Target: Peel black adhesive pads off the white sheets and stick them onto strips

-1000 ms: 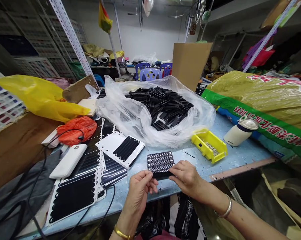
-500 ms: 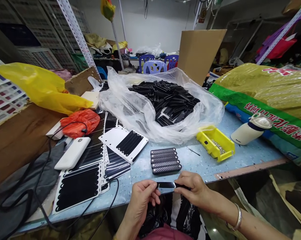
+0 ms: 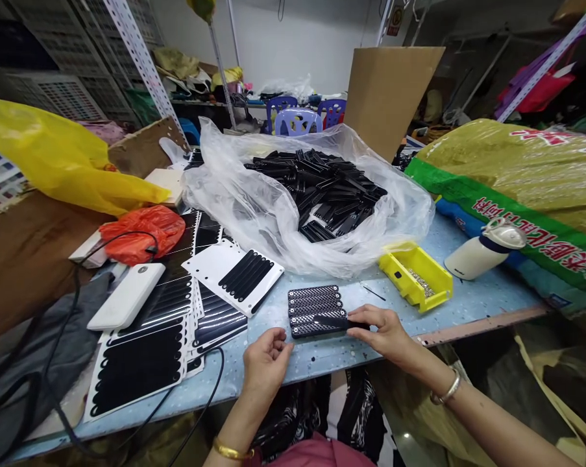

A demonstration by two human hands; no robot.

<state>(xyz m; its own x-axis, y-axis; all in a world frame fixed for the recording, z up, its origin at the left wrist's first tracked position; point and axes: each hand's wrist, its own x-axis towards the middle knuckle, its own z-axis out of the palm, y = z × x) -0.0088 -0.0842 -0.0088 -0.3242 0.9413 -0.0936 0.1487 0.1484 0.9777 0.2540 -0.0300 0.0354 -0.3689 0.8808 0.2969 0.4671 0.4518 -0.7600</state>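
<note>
My right hand pinches one end of a flat, glossy black strip. The strip lies over the near side of a black block of perforated bars, which has small round metal fittings at its ends. Just left of the block's near corner, my left hand rests by the table edge. Its fingers are loosely bent, the thumb stands apart, and nothing shows in it. To the left, a white sheet with black adhesive strips lies on the table.
Behind the block, a clear plastic bag holds a heap of black pieces. A yellow bin with small metal parts and a cream bottle stand right. More strip sheets, a white power bank and a cable lie left.
My right hand has carried the black strip forward from the table's edge onto the perforated block. My left hand has let go of the strip and moved slightly left.
</note>
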